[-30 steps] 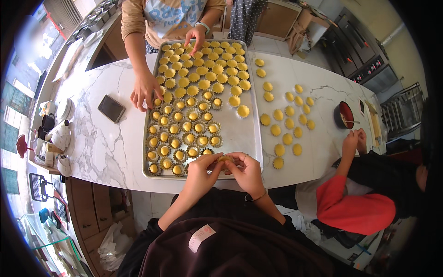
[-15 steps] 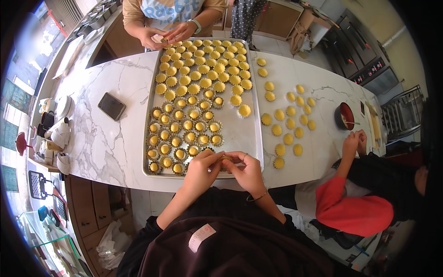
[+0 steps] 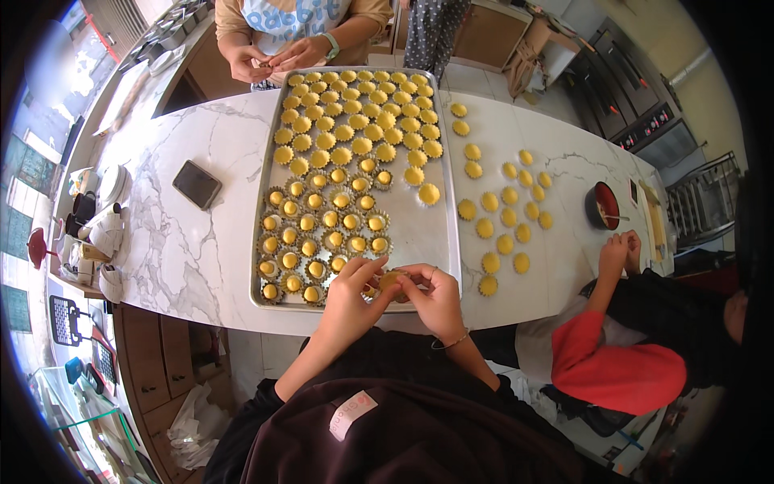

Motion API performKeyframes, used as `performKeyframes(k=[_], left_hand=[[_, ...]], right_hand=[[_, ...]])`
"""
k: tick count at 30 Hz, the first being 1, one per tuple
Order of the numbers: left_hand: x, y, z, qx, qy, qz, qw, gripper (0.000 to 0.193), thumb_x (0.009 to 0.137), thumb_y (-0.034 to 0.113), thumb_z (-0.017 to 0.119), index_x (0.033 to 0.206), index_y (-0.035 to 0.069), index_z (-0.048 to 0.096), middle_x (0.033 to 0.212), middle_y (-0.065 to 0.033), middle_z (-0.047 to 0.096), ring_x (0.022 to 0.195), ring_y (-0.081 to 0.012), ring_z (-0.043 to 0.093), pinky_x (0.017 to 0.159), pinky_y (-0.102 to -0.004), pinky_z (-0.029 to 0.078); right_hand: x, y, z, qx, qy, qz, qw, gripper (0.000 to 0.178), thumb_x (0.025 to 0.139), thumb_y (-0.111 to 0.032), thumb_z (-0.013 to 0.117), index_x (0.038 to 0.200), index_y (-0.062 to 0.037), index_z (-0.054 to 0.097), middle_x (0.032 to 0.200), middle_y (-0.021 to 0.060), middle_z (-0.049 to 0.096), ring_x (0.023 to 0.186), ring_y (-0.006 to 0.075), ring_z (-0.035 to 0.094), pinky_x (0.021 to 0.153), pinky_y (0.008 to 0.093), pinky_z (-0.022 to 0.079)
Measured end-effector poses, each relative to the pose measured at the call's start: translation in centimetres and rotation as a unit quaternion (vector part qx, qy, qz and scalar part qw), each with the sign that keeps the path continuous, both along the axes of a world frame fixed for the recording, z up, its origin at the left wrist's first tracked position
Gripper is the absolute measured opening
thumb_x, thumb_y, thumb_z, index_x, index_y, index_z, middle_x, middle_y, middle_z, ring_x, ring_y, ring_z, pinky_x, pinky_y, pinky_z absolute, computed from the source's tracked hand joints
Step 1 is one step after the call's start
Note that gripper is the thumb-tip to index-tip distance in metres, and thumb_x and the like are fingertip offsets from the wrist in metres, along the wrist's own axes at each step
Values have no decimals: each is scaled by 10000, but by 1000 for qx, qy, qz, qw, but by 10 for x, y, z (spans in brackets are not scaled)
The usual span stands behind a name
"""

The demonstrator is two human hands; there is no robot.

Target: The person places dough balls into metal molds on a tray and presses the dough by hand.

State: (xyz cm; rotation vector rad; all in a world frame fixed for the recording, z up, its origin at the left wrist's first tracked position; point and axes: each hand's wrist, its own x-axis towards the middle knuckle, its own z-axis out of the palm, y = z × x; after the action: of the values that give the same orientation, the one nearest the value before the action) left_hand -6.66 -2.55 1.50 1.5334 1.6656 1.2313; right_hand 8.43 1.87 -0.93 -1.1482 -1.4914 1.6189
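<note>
Over the near edge of a metal tray (image 3: pixel 419 242), my left hand (image 3: pixel 352 292) and my right hand (image 3: pixel 434 300) meet around one small tart shell (image 3: pixel 390 280). Thumbs and fingers of both hands pinch its rim, and yellow dough shows between them. Fluted metal tart moulds, each with a yellow dough ball (image 3: pixel 330 219) inside, fill the tray's near left part. One such mould lies partly hidden beneath my left fingers. Rows of pressed yellow tart shells (image 3: pixel 344 132) cover the far part of the tray.
More tart shells (image 3: pixel 508 195) stand loose on the marble table, right of the tray. A phone (image 3: pixel 197 185) lies left. At right are a dark bowl (image 3: pixel 601 206) with a spoon and a person's hands (image 3: pixel 619 252). Another person's hands (image 3: pixel 278 60) hold a small mould beyond the tray.
Between my hands the shell now shows more of its yellow dough, and my left fingers have lifted and spread a little. The far person's hands have drawn back from the tray's edge.
</note>
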Motion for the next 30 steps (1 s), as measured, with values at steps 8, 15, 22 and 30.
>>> performKeyframes(k=[8, 15, 22, 30], left_hand=[[-6, -1, -10, -16, -6, -37, 999, 249, 775, -16, 670, 1023, -23, 653, 851, -109, 632, 726, -184, 653, 642, -260, 522], [-5, -2, -9, -34, -16, -21, 999, 228, 777, -35, 646, 1004, -33, 651, 852, -125, 634, 744, -204, 663, 664, -276, 536], [-1, -2, -5, 26, -1, 12, 1000, 223, 777, -31, 642, 1000, -23, 657, 811, -114, 631, 684, -197, 642, 606, -277, 513], [-2, -3, -8, 13, 43, -19, 999, 252, 759, -39, 656, 1010, -15, 659, 833, -112, 626, 673, -190, 633, 609, -281, 516]], right_hand=[[-1, 0, 7, 34, -35, 27, 998, 180, 878, -8, 602, 1045, 57, 592, 916, 96, 652, 801, 120, 640, 670, 243, 559], [-5, -2, 4, 13, 9, -7, 1000, 182, 863, -28, 632, 1024, 52, 606, 891, 97, 663, 775, 118, 647, 640, 237, 561], [-6, -3, 1, 11, 31, -25, 999, 185, 864, -57, 642, 1007, 58, 615, 875, 109, 678, 758, 122, 657, 628, 243, 562], [-6, -2, 4, 34, -12, -4, 999, 213, 868, -59, 639, 1039, 64, 611, 865, 99, 680, 774, 131, 663, 618, 234, 548]])
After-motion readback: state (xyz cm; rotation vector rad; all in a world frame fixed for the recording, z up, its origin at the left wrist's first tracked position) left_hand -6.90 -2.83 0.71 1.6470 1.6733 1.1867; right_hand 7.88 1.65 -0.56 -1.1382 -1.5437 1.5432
